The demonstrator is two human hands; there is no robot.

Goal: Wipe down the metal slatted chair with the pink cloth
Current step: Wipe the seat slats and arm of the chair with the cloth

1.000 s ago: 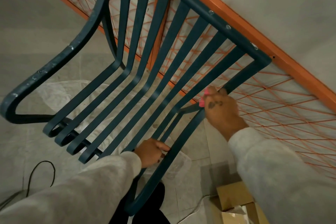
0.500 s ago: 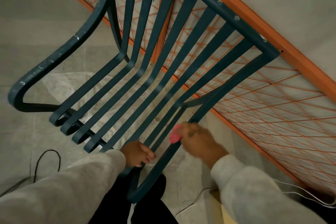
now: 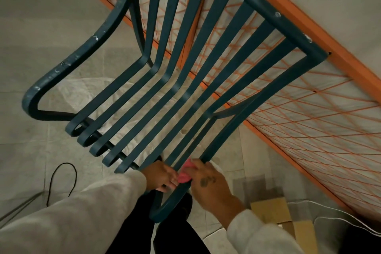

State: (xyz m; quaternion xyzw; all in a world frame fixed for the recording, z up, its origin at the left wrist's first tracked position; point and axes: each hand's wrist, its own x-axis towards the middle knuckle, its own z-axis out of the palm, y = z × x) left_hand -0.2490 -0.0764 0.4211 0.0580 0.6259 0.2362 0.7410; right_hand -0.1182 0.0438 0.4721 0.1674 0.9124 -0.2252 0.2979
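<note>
The dark blue metal slatted chair (image 3: pixel 185 80) fills the middle of the head view, seen from above, its slats running from the backrest at upper right down to curled front ends. My right hand (image 3: pixel 208 183) grips the pink cloth (image 3: pixel 185 175) and presses it on the right armrest bar near its front curl. Only a small part of the cloth shows between the fingers. My left hand (image 3: pixel 160 175) is closed around a seat slat right beside the cloth. Both arms wear light grey sleeves.
An orange metal frame with orange mesh (image 3: pixel 299 113) stands behind and to the right of the chair. A cardboard box (image 3: pixel 272 210) lies on the tiled floor at lower right, with white cable (image 3: pixel 329 212) near it. A black cable (image 3: pixel 61 179) loops at lower left.
My right hand has slid the pink cloth down the right armrest bar, from near the backrest to the front curl. The left hand has kept its hold on the slat.
</note>
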